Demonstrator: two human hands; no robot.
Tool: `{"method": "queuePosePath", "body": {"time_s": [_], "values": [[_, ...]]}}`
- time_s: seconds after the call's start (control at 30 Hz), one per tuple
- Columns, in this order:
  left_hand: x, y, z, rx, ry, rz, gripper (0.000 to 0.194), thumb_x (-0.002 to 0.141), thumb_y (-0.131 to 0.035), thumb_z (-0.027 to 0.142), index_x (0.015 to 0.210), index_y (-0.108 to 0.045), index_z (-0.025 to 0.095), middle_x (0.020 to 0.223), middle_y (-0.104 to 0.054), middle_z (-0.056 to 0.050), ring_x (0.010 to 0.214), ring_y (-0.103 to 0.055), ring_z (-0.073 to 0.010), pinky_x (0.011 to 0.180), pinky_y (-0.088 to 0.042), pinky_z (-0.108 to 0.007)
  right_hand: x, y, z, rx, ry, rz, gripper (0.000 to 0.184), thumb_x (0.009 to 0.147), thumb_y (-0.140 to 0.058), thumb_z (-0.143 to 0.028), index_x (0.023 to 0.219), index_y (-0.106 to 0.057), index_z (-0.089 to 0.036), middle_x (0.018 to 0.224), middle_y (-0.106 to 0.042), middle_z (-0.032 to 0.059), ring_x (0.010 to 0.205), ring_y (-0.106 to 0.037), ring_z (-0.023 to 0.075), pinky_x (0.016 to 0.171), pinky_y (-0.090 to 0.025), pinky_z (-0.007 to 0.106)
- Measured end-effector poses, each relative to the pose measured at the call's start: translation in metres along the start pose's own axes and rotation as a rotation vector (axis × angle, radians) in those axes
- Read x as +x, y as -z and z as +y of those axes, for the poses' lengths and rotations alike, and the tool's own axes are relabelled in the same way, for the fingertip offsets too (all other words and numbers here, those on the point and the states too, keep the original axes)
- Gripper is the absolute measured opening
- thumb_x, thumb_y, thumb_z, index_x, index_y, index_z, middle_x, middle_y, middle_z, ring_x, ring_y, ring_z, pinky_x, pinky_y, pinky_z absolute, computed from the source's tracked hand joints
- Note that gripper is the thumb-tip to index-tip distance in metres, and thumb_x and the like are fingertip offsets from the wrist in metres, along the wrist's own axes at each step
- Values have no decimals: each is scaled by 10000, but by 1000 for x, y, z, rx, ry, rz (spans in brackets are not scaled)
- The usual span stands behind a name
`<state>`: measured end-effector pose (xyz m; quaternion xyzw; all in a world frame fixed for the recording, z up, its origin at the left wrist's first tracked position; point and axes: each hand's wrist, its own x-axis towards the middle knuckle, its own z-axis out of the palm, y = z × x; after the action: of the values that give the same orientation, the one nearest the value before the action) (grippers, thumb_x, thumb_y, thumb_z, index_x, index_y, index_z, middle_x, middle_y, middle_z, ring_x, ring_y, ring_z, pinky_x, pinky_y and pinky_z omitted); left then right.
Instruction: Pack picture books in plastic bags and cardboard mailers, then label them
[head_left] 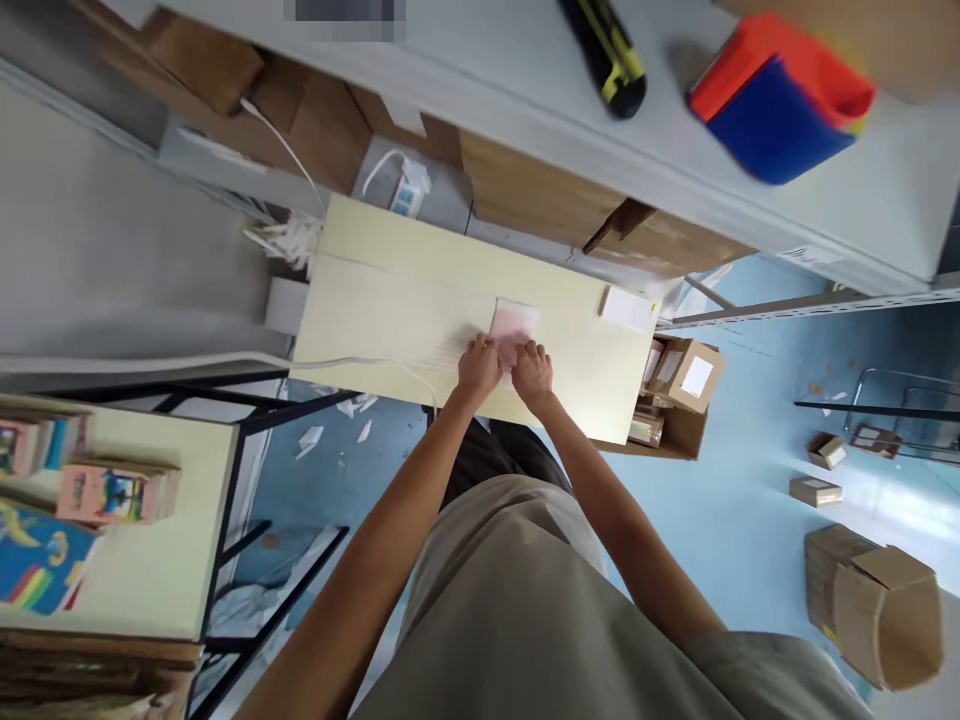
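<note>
A small, flat pink packet (514, 320) with a whitish top edge lies on the pale yellow table (390, 290). I cannot make out whether it is paper or a plastic bag. My left hand (480, 364) is closed at its near left corner, fingers curled and thumb pressed inward. On the near right side, my right hand (533, 371) is closed too, its fingertips bent over the packet's edge. Both hands rest close together, and they hide the packet's lower part.
A white box (627, 309) lies at the table's right end, beside cardboard boxes (686, 375). A white cable (337, 360) crosses the left side. Overhead, a shelf (510, 110) carries a box cutter (607, 60) and a red-and-blue holder (780, 100). Books (112, 492) stand on a left table.
</note>
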<state>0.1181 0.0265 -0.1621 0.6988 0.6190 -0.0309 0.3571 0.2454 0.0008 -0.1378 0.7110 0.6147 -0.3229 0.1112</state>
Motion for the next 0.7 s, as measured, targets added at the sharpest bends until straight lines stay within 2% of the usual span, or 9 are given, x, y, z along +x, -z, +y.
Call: {"method": "queuePosePath", "body": {"time_s": [0.13, 0.23, 0.3, 0.4, 0.53, 0.6, 0.7], "values": [[-5, 25, 24, 14, -32, 4, 280, 1009, -679, 74, 1232, -806, 187, 1413, -772, -196, 1327, -738, -353, 1131, -646, -444, -16, 26, -11, 24, 10, -33, 424, 1129, -496, -152, 1522, -657, -134, 1584, -662, 263, 1443, -592, 373, 1189, -501, 469], [-6, 55, 54, -130, -138, 176, 345, 1049, -600, 53, 1255, -818, 225, 1436, -795, -142, 1309, -777, -284, 1163, -629, -384, -29, 67, -18, 47, 67, 107, 485, 1142, -451, -150, 1599, -615, -135, 1567, -680, 244, 1444, -598, 376, 1194, -501, 463], [-2, 87, 79, -241, -212, 348, 392, 1043, -582, 29, 1293, -812, 223, 1426, -807, -130, 1296, -788, -261, 1176, -618, -365, -35, 108, -24, 53, 115, 256, 508, 1152, -414, -145, 1626, -595, -124, 1558, -683, 240, 1433, -599, 380, 1196, -493, 463], [7, 153, 120, -333, -347, 577, 401, 1058, -572, 50, 1341, -798, 222, 1411, -810, -120, 1265, -793, -247, 1163, -624, -367, -39, 183, -38, 45, 189, 503, 477, 1183, -372, -180, 1577, -638, -136, 1531, -688, 225, 1404, -595, 383, 1205, -468, 463], [19, 242, 166, -327, -486, 767, 465, 1071, -508, 54, 1405, -776, 235, 1464, -774, -114, 1327, -759, -242, 1190, -608, -365, -23, 278, -61, 38, 235, 763, 417, 1198, -407, -234, 1532, -649, -174, 1550, -647, 219, 1442, -569, 384, 1225, -459, 489], [20, 273, 181, -291, -518, 818, 465, 1068, -519, 55, 1416, -770, 233, 1464, -765, -119, 1366, -737, -257, 1229, -584, -382, -6, 312, -69, 47, 232, 828, 386, 1188, -459, -253, 1522, -641, -185, 1549, -635, 222, 1460, -565, 385, 1229, -470, 512], [16, 295, 191, -261, -554, 843, 433, 1077, -520, 62, 1393, -771, 219, 1448, -765, -126, 1374, -731, -256, 1240, -572, -384, 26, 341, -76, 91, 194, 864, 372, 1146, -499, -214, 1478, -662, -177, 1532, -654, 236, 1470, -578, 392, 1224, -491, 554]]}}
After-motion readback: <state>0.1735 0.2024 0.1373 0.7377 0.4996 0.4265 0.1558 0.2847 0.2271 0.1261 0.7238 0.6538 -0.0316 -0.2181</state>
